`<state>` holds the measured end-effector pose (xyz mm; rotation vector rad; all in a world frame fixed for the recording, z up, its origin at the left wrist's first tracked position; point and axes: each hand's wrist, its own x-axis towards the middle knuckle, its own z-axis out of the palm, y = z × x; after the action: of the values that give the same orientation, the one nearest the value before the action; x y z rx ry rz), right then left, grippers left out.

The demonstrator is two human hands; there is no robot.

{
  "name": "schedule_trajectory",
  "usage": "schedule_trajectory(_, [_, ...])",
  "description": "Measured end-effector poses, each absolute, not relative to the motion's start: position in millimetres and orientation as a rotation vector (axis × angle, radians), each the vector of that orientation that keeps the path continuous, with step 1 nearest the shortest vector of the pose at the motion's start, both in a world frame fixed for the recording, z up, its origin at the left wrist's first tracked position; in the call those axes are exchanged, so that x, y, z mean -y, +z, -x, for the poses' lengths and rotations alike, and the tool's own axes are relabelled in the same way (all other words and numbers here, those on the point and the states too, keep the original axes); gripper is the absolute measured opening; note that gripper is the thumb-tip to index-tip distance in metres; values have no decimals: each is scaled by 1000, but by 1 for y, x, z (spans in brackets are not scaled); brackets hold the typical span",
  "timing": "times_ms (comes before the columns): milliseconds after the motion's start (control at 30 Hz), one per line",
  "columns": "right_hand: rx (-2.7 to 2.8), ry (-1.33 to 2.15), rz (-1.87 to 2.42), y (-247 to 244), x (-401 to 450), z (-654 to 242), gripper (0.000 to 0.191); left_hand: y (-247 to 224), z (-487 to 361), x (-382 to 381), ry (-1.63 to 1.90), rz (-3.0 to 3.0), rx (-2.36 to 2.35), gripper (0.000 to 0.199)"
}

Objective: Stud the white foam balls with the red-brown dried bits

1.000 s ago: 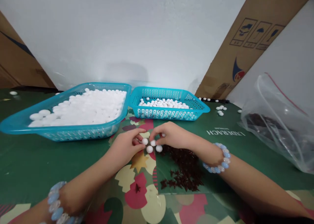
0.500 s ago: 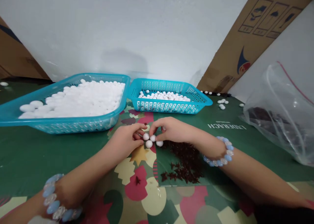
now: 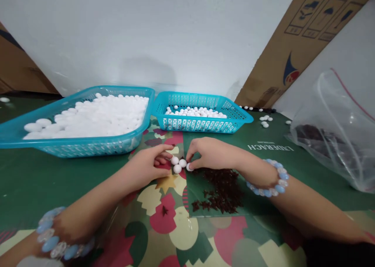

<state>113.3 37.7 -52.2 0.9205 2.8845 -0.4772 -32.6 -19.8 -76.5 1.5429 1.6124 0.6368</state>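
Observation:
Several small white balls [image 3: 177,168] lie clustered on the patterned sheet between my hands. My left hand [image 3: 149,163] is beside them on the left, thumb and index finger apart, other fingers curled, with nothing visible in its grasp. My right hand [image 3: 209,153] has its thumb and fingertips on the rightmost white ball [image 3: 189,167], which rests at the right of the cluster. Below my right hand spreads a pile of small dark brown star-shaped pieces [image 3: 224,189]. One loose brown star [image 3: 165,210] lies apart, nearer to me.
A large blue basket [image 3: 96,145] heaped with white balls stands at the back left. Beside it is a smaller blue basket [image 3: 199,125] with more balls. A clear zip bag [image 3: 331,142] of dark pieces stands at the right. Stray balls [image 3: 265,121] lie near the cardboard [image 3: 272,68].
My left hand has drawn back a little to the left from the balls. My right hand has shifted slightly right, its thumb now on the rightmost ball.

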Motion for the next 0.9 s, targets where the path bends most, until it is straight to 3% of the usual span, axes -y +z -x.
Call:
schedule_trajectory(300, [-2902,-474,-991,-51,-34,-114,13,-77,24,24,545,-1756,-1783,44])
schedule_trajectory(633, [-2873,-452,-922,-50,-24,-115,20,-72,20,26,464,-1808,-1852,45])
schedule_trajectory(900, [-3002,-173,-838,-52,-14,-114,4,-75,21,25,480,-1845,-1803,45])
